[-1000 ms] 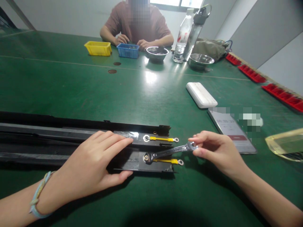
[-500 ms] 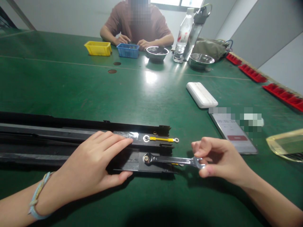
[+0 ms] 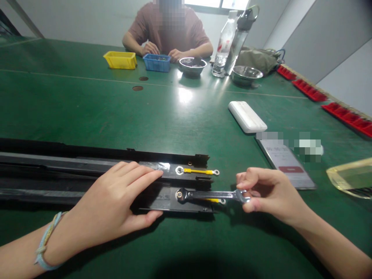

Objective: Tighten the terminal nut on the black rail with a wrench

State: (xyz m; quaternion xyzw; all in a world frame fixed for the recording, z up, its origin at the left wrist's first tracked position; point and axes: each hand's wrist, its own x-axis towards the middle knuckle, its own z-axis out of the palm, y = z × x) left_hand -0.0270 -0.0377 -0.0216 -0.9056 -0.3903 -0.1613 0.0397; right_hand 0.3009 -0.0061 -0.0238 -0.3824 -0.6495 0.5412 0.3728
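Note:
My left hand lies flat with fingers stretched out on a long black metal rail, pressing it to the green table. My right hand pinches the free end of a silver wrench. The wrench's ring end sits on a bolt at the rail's right end, over a short yellow wire with ring terminals. A second yellow wire lies on the rail just behind it.
A white power bank and a phone lie to the right, with a clear yellowish block at the right edge. Across the table a person sits behind yellow and blue bins, steel bowls and bottles. Red trays line the right side.
My right hand swung the wrench handle toward me around the bolt, then back up a little to about level. My left hand stayed put on the rail.

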